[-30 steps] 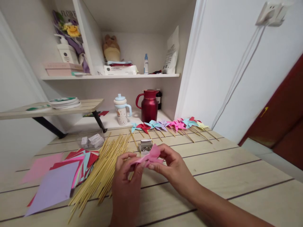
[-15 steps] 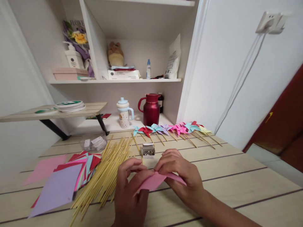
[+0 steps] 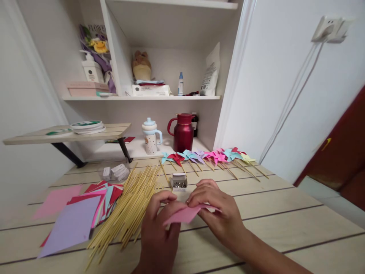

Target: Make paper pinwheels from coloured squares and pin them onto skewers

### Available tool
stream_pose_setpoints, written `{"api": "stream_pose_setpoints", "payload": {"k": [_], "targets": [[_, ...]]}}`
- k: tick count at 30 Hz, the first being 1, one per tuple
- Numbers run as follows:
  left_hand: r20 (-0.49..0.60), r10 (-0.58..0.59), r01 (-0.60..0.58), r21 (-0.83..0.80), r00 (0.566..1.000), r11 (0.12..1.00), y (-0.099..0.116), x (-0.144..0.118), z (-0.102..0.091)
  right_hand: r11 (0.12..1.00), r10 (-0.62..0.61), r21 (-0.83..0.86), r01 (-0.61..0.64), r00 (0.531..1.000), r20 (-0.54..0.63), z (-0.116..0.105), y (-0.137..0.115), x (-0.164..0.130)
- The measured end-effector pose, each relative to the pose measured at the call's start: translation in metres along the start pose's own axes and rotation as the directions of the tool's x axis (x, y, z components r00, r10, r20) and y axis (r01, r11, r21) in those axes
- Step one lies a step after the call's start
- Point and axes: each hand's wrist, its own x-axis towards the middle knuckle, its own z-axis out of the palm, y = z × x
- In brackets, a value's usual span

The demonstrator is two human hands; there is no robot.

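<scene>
Both hands pinch one pink paper sheet (image 3: 184, 215) at lower centre of the frame: left hand (image 3: 159, 232) on its left edge, right hand (image 3: 218, 213) on its right. Just beyond lies a small pin box (image 3: 178, 182). Bamboo sticks (image 3: 128, 207) and coloured papers (image 3: 76, 217) occupy the table (image 3: 285, 217) at lower left; finished pinwheels (image 3: 205, 156) line the far edge.

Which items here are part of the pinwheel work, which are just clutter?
In use:
pink paper, held by left hand and right hand
bamboo sticks
coloured paper stack
box of pins
finished pinwheels

Lying about:
red jug
spouted cup
tape rolls
plush toy
white bag
</scene>
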Motion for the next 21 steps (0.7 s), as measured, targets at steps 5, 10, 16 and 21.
{"api": "stream_pose_setpoints", "payload": {"k": [5,10,16,21], "targets": [[0.023,-0.409,0.400,-0.266,0.912,0.877,-0.001,0.004,0.015,0.635,0.687,0.422,-0.648,0.723,0.076,0.007,0.011,0.001],[0.076,-0.564,0.530,-0.463,0.822,0.710,-0.008,-0.003,0.031,0.441,0.760,0.630,-0.639,0.639,0.116,0.005,0.019,0.004],[0.075,-0.613,0.567,-0.482,0.786,0.668,-0.007,0.001,0.026,0.407,0.744,0.663,-0.629,0.649,0.159,-0.001,0.017,0.005],[0.058,-0.639,0.593,-0.444,0.767,0.672,-0.014,0.005,0.018,0.373,0.764,0.644,-0.668,0.615,0.195,-0.003,0.019,0.005]]}}
